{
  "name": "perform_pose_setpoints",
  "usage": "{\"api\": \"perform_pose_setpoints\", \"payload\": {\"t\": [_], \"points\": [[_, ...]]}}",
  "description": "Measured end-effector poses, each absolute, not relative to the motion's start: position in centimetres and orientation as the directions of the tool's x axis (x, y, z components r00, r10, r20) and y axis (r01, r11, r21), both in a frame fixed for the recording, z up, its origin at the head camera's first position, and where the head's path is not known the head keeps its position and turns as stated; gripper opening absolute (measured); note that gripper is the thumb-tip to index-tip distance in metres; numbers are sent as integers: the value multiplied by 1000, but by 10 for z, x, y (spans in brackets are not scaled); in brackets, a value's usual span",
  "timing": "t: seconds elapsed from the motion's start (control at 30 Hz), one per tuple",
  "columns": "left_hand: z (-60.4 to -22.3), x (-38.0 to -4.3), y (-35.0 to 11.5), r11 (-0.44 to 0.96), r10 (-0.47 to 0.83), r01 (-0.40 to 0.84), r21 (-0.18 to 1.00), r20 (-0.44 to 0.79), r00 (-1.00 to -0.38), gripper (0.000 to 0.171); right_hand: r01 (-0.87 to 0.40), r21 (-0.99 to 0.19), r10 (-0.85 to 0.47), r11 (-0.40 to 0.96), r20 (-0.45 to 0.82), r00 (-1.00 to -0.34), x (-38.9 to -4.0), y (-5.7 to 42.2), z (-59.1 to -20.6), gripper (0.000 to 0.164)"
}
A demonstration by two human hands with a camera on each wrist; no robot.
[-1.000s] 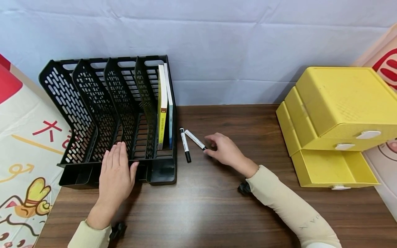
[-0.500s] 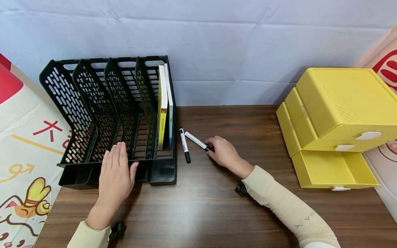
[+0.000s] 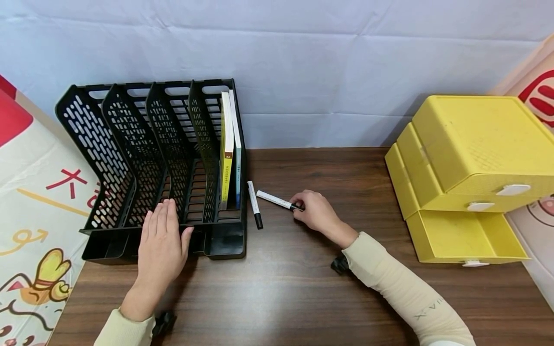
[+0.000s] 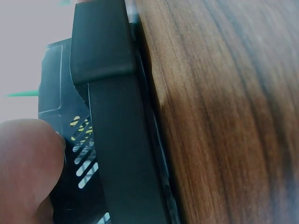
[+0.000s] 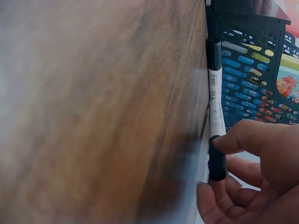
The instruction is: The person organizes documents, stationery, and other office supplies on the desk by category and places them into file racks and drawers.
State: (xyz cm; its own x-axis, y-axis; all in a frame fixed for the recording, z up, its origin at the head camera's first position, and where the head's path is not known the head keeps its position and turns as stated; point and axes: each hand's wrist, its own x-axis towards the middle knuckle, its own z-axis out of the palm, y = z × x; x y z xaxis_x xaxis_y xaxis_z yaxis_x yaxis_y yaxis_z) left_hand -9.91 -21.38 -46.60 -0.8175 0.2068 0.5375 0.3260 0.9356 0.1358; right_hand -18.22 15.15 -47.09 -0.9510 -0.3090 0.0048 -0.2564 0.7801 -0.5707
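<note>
My right hand [image 3: 317, 210] pinches a white marker [image 3: 277, 200] by its black cap end, thumb and fingers around the cap [image 5: 216, 161] in the right wrist view. The marker's white end points left toward a second white marker [image 3: 253, 199], which lies on the table beside the rack with its black cap toward me. My left hand [image 3: 161, 252] rests with straight fingers on the front of a black file rack [image 3: 225, 246], its thumb spread to the right. In the left wrist view a thumb [image 4: 30, 163] shows beside the rack's black front edge [image 4: 124, 154].
A yellow book [image 3: 226, 163] and a thin blue-white book [image 3: 237, 163] stand in the rack's rightmost slot. On the right is a yellow drawer unit [image 3: 497, 129] with its bottom drawer [image 3: 472, 233] pulled out. A white cloth [image 3: 311, 72] hangs behind the brown wooden table [image 3: 268, 298].
My right hand has closed on the marker's cap and drawn it slightly right, turning it flatter. The other marker has shifted slightly left. My left hand stays in place.
</note>
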Motion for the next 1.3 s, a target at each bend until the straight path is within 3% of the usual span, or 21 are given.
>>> {"api": "perform_pose_setpoints", "payload": {"t": [0.57,1.0,1.3], "points": [[-469,-99,-214,935,205,327,140,540,-817,71,-297,-666,-328,685,82,-941,-177,164,-468,18],[-468,-99,-215,935,200,325,145,542,-816,68,-200,-754,-261,625,40,-965,-173,188,-459,20],[-467,-100,-214,934,205,328,141,540,-817,68,-209,-772,-257,601,61,-964,-172,215,-441,20]]}}
